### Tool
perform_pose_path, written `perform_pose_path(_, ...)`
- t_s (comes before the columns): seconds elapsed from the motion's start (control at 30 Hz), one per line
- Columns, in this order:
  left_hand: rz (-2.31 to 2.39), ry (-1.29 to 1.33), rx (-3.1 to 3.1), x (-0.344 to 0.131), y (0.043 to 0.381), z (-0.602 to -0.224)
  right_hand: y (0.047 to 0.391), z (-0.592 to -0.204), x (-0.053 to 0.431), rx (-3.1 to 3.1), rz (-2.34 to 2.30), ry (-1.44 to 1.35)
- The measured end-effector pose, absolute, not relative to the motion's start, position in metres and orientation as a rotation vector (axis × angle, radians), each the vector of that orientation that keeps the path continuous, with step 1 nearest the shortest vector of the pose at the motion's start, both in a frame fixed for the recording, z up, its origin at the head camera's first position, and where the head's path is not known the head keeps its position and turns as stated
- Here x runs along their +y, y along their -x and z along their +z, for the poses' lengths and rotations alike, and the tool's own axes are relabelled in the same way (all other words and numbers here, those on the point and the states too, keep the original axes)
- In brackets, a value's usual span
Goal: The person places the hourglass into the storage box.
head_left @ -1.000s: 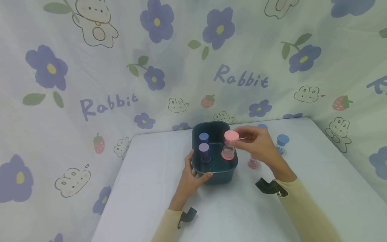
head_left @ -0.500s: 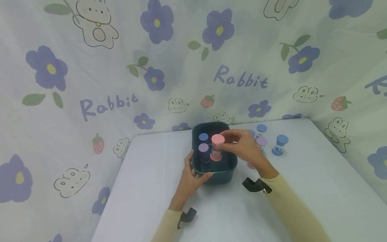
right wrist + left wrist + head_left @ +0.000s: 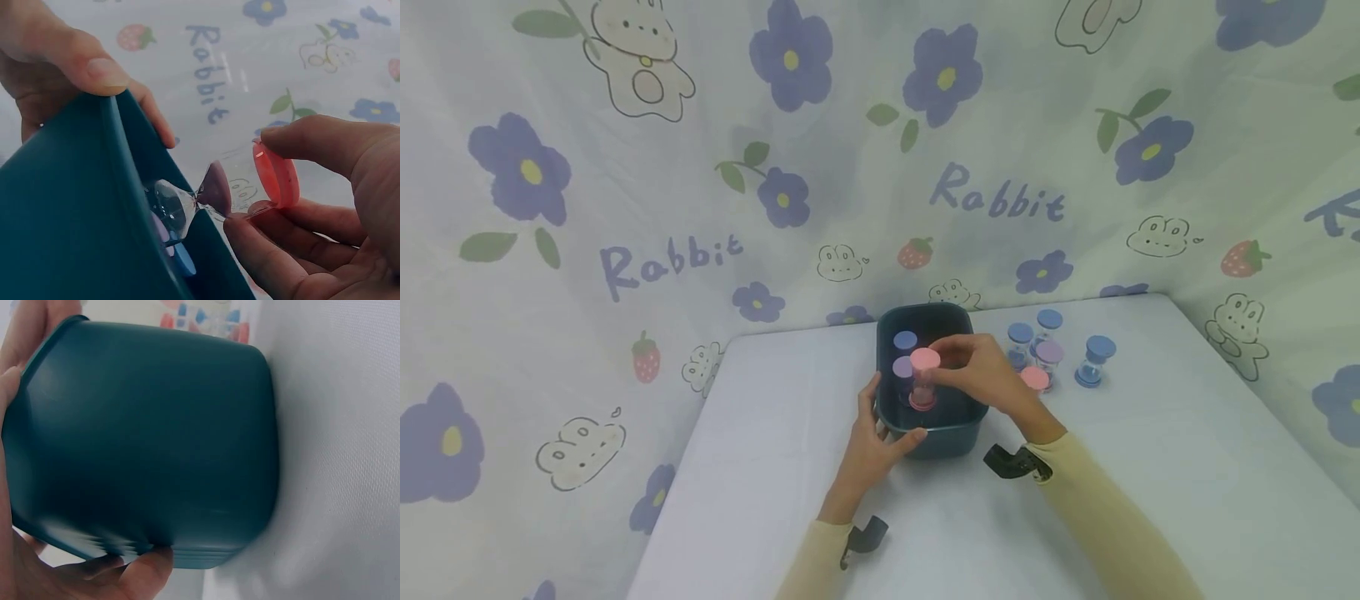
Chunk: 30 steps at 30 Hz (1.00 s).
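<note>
My right hand [image 3: 981,373] pinches a pink-capped hourglass [image 3: 924,379] by its upper end, with its lower end inside a dark teal bin [image 3: 951,440]. In the right wrist view, pinkish sand shows in the clear glass of this hourglass [image 3: 219,187]. Close beside it in the bin stand a purple-capped hourglass [image 3: 903,367] and, behind that, a blue-capped hourglass [image 3: 906,340]. My left hand [image 3: 868,454] grips the bin's near left corner, thumb on the front wall and fingers along the left side, as the left wrist view also shows.
Right of the bin, several hourglasses stand on the white table [image 3: 760,433]: blue-capped ones [image 3: 1101,348], a purple-capped one [image 3: 1048,353] and a pink-capped one [image 3: 1034,380] partly behind my right hand. A patterned cloth [image 3: 842,167] hangs behind the table.
My right hand has carried the pink-capped hourglass left and toward me within the bin, up to the purple-capped one. My left hand has stayed on the bin.
</note>
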<state>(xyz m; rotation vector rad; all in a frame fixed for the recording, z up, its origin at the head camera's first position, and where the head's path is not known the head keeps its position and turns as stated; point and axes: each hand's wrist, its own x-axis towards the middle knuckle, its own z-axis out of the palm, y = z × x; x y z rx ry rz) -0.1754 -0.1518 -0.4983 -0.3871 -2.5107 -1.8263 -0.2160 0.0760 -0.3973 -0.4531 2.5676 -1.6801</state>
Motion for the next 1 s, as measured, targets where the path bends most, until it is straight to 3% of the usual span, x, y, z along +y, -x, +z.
perform_pose_path(1.0, -1.809, 0.386, -2.526, -0.152, 0.174, -0.497, 0.225, -0.416, 0.046, 2.672, -1.397, 0.496)
